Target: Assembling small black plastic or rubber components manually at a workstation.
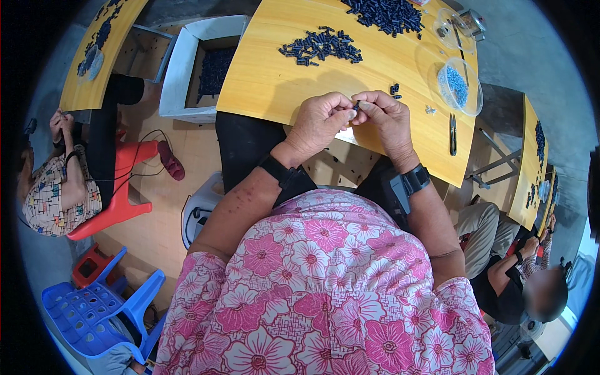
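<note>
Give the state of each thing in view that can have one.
Bare left hand: pinching
Bare right hand: pinching
Small dark piece: held between both hands
White rectangular box: open, holding dark pieces
Clear round plastic tub: open, holding blue beads
Dark cylindrical tabletop pieces: loosely heaped

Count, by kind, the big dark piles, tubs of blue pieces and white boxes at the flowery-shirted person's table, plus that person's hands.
Big dark piles: 2
Tubs of blue pieces: 1
White boxes: 1
Hands: 2
Total: 6
</note>
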### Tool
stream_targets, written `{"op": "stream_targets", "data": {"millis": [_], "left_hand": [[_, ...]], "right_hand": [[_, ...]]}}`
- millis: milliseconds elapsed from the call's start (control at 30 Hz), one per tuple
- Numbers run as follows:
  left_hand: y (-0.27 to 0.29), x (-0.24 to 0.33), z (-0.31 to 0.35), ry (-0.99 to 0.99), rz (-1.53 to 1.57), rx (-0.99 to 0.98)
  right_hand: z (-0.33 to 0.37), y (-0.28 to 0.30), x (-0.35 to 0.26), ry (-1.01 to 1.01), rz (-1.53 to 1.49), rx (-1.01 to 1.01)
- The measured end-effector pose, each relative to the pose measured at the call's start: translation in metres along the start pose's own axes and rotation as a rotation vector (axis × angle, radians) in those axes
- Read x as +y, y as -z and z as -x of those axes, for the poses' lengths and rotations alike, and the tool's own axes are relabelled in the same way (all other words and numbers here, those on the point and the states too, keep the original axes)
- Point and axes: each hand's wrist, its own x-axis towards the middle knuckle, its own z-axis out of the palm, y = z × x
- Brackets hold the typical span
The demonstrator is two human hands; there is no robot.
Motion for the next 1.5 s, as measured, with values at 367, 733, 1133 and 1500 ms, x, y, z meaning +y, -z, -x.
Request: {"op": "stream_targets", "data": {"millis": [367, 733, 1133, 1500], "left_hand": [[-0.001, 0.001, 0.002, -0.003, 0.035, 0.015], [0.002, -0.003, 0.001, -0.001, 0.094, -0.014], [0.008, 0.002, -0.002, 0.086, 0.09, -0.05], [0.007, 0.005, -0.002, 0.1, 0.132, -0.046]], "right_hand": [[0.005, -0.009, 0.009, 0.144, 0.103, 0.14], [0.009, -0.011, 0.02, 0.248, 0.139, 0.186], [0.007, -0.005, 0.026, 0.263, 0.202, 0.165], [0.009, -0.007, 0.022, 0.338, 0.325, 0.133]]}}
